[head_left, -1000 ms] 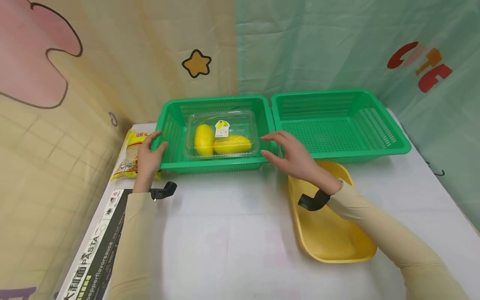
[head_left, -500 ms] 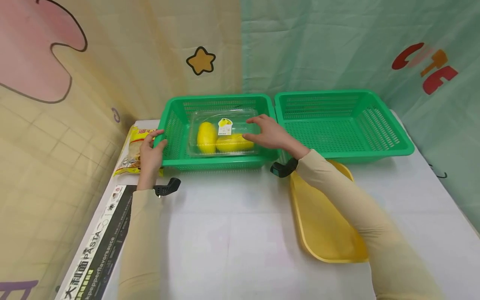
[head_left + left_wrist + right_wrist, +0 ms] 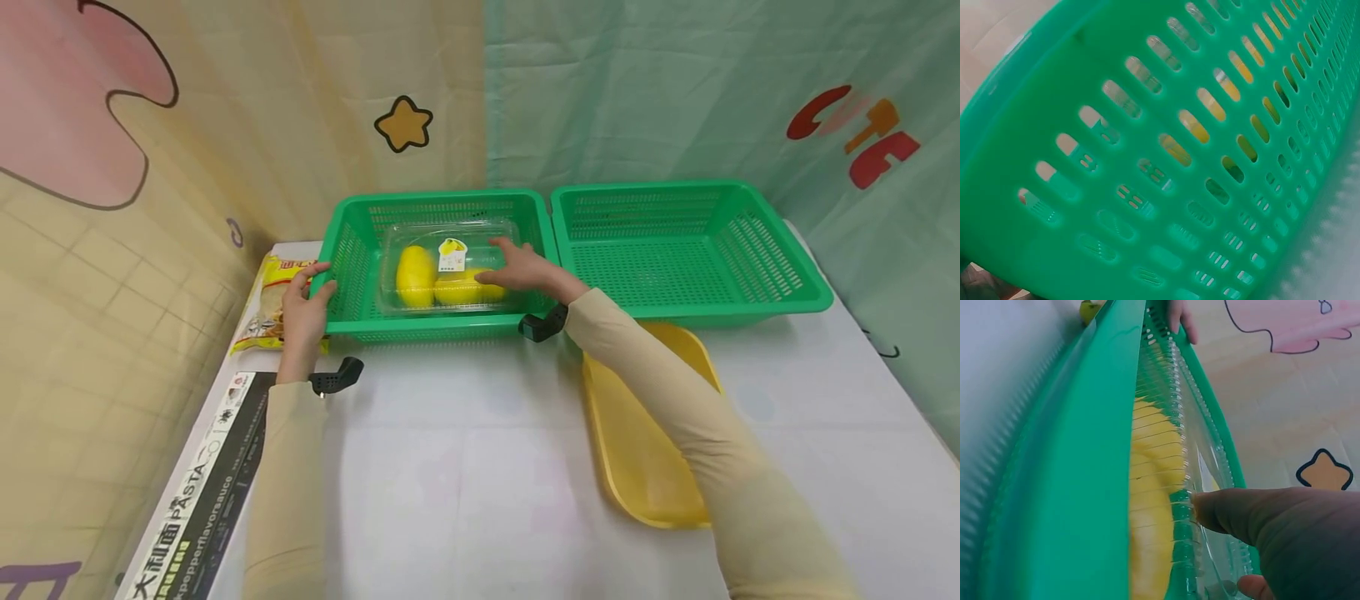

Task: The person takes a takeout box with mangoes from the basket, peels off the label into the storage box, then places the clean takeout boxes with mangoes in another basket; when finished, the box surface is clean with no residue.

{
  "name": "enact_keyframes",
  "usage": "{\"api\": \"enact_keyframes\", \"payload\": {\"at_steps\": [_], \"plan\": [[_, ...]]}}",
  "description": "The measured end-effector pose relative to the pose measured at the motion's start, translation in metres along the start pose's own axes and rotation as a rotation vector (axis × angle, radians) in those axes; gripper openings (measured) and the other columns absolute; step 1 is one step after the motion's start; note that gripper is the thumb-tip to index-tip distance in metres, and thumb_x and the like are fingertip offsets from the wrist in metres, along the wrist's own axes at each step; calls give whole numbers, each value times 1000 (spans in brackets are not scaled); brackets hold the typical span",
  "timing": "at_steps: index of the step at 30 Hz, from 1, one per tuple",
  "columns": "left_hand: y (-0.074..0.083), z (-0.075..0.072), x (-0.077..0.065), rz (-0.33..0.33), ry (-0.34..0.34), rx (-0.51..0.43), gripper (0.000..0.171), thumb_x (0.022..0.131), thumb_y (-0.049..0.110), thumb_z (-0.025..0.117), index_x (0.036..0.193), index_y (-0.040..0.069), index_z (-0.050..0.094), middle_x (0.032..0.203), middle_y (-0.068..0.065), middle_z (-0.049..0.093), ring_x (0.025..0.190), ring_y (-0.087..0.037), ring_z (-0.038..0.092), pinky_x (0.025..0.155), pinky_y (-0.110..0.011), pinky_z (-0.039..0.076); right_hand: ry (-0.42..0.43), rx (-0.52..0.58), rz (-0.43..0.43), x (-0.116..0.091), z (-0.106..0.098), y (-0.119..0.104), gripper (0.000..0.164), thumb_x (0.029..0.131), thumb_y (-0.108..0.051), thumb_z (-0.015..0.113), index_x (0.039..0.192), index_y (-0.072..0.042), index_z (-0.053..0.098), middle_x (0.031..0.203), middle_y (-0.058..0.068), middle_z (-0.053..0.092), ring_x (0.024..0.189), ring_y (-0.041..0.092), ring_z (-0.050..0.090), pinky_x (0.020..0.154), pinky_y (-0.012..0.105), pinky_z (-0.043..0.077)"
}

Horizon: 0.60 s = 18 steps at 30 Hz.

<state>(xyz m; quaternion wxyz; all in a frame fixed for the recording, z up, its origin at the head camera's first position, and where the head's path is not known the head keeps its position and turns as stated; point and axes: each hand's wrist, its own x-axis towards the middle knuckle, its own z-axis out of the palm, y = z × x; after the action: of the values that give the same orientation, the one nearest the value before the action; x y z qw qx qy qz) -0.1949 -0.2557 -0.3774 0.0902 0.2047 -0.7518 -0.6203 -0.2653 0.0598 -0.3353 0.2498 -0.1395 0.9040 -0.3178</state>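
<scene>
In the head view, a clear plastic box (image 3: 390, 283) with yellow mango-like fruits (image 3: 415, 277) and a fruit label (image 3: 452, 255) sits inside the left green basket (image 3: 442, 327). My left hand (image 3: 303, 310) grips this basket's left rim between thumb and fingers. Over the right part of the box reaches my right hand (image 3: 517, 268), thumb and fingers spread. Its thumb (image 3: 1229, 509) touches the lid edge in the right wrist view. The left wrist view is mostly filled by the slotted basket wall (image 3: 1166, 144), with yellow showing through.
A second green basket (image 3: 693, 312) adjoins on the right. A yellow tray (image 3: 645, 450) lies in front of it, partly under my right sleeve. At left are a yellow food packet (image 3: 262, 312) and a black-and-white pasta box (image 3: 210, 492). A curtain (image 3: 637, 92) hangs behind.
My right hand has moved left from the basket's right rim to above the plastic box and come down onto it. My left hand stays at the left rim.
</scene>
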Motion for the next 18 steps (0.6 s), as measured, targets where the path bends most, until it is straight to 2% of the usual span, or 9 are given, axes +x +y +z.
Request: {"api": "enact_keyframes", "payload": {"at_steps": [6, 11, 14, 18], "plan": [[1, -1, 0, -36, 1, -28, 31, 99, 26, 52, 129, 29, 55, 146, -1, 34, 126, -21, 31, 105, -39, 24, -34, 186, -21, 2, 2, 5, 89, 89, -42, 64, 152, -21, 5, 156, 15, 10, 140, 32, 16, 108, 48, 23], [2, 0, 0, -42, 0, -46, 31, 98, 26, 52, 129, 29, 54, 142, -5, 36, 121, -21, 34, 102, -38, 26, -24, 355, -20, 7, 6, 8, 93, 87, -34, 69, 152, -23, 4, 157, 13, 6, 139, 32, 18, 106, 50, 27], [1, 0, 0, -47, 0, -40, 31, 98, 26, 51, 129, 29, 54, 144, -5, 35, 122, -21, 33, 102, -39, 26, 3, 409, -6, 10, 9, 9, 93, 85, -32, 72, 152, -25, 7, 156, 13, 3, 138, 34, 17, 104, 52, 29], [0, -1, 0, -55, -8, -39, 32, 99, 28, 51, 130, 30, 53, 148, -3, 31, 125, -22, 31, 104, -40, 25, 43, 429, 28, 12, 13, 9, 91, 83, -32, 74, 151, -29, 14, 155, 17, -5, 140, 36, 2, 93, 51, 41]]}}
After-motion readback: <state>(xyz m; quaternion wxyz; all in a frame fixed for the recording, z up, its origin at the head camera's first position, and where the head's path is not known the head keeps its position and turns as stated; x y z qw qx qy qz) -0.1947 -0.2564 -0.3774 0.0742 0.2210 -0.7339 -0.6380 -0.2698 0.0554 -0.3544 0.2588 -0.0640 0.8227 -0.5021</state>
